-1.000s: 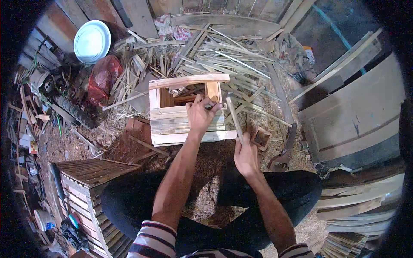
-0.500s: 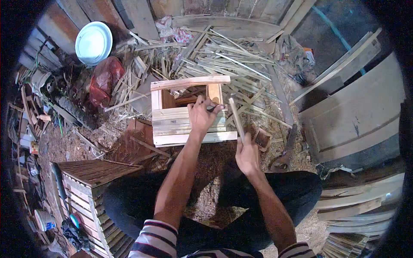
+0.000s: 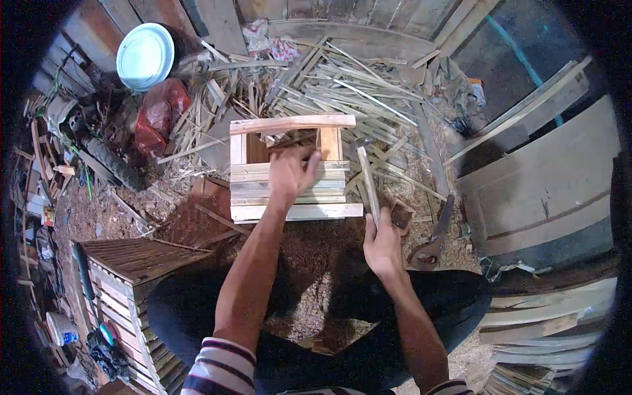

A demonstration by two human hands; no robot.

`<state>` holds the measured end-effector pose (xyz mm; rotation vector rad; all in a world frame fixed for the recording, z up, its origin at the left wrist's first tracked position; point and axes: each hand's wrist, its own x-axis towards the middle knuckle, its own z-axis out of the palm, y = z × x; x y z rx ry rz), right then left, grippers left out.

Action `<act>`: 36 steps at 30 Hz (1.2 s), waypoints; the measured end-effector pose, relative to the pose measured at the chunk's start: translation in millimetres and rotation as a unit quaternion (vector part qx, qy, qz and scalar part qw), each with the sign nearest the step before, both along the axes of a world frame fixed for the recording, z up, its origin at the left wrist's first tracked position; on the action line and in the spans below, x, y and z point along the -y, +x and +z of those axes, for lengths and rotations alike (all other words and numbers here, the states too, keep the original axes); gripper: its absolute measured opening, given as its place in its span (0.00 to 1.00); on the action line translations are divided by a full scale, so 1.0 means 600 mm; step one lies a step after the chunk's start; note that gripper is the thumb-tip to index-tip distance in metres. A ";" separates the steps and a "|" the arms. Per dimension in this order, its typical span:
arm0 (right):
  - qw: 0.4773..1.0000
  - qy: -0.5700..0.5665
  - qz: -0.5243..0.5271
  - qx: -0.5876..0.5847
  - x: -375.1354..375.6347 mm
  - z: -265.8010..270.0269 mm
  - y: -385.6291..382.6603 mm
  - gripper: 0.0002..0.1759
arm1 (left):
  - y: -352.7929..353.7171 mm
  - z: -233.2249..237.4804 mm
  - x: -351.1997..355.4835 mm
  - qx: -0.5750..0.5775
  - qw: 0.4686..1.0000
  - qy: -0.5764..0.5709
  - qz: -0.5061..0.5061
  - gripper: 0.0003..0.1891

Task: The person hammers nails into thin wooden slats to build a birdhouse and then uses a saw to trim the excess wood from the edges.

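A small slatted wooden crate (image 3: 288, 193) lies in front of me, with an opening between its top board (image 3: 293, 124) and the lower slats. My left hand (image 3: 289, 174) is over the slats at the opening's lower edge. Its thumb stands apart, and the other fingertips reach into the shadowed opening; nothing shows in its grasp. To the right of the crate, my right hand (image 3: 382, 244) is closed around the wooden handle of a hammer (image 3: 370, 182), whose dark head points away from me.
Thin wood strips (image 3: 368, 99) are heaped behind the crate. A handsaw (image 3: 438, 238) lies at the right, near stacked boards (image 3: 553, 309). Another slatted crate (image 3: 138, 263) stands at the lower left. A red bag (image 3: 158, 117) and white basin (image 3: 145, 56) are at the back left.
My left hand has moved left from the crate's right side to the middle of the opening, and its thumb has spread. The hammer in my right hand has shifted slightly right.
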<state>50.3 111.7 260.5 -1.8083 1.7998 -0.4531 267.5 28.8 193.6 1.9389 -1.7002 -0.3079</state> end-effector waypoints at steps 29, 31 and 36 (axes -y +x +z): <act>0.998 -0.042 0.005 0.038 0.006 -0.009 0.004 0.12 | 0.013 -0.025 0.004 0.050 0.995 -0.047 -0.078 0.25; 0.999 -0.026 -0.015 0.045 0.022 -0.020 -0.001 0.11 | 0.017 0.000 0.013 0.034 0.993 0.097 -0.055 0.24; 0.997 -0.027 -0.053 0.055 0.037 0.005 0.004 0.12 | 0.060 -0.003 0.019 0.025 0.991 -0.103 -0.088 0.23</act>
